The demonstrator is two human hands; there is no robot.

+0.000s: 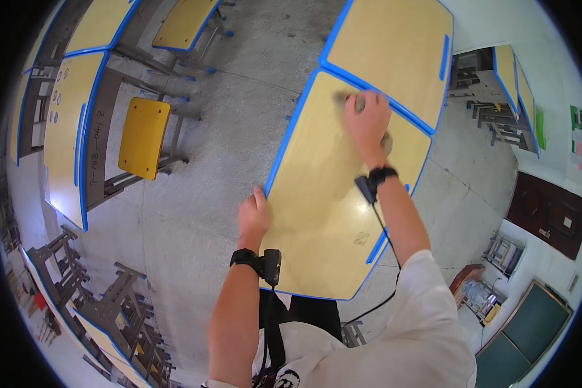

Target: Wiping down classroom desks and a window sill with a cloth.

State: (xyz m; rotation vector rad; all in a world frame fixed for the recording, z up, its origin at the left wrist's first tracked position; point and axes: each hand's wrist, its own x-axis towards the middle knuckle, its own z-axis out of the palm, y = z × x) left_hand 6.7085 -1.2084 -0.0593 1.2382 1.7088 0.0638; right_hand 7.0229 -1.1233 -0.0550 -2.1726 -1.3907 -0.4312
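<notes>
A school desk with a pale wood-look top and blue edging [315,194] lies before me. My right hand [367,119] is on its far part, closed over a greyish-brown cloth [387,143] that shows at both sides of the hand; the cloth is blurred. At the desk's left edge, my left hand [254,213] grips the blue edging, thumb up. Both wrists wear black straps with small devices and cables. A small worn sticker or mark [361,238] is on the near part of the top.
A second desk [393,53] adjoins the far edge. To the left are more desks [70,131], a yellow chair [144,138] and another chair [186,24]. Upturned or stacked furniture [121,310] stands lower left. A dark red door [545,213] and green chalkboard [524,334] are at right.
</notes>
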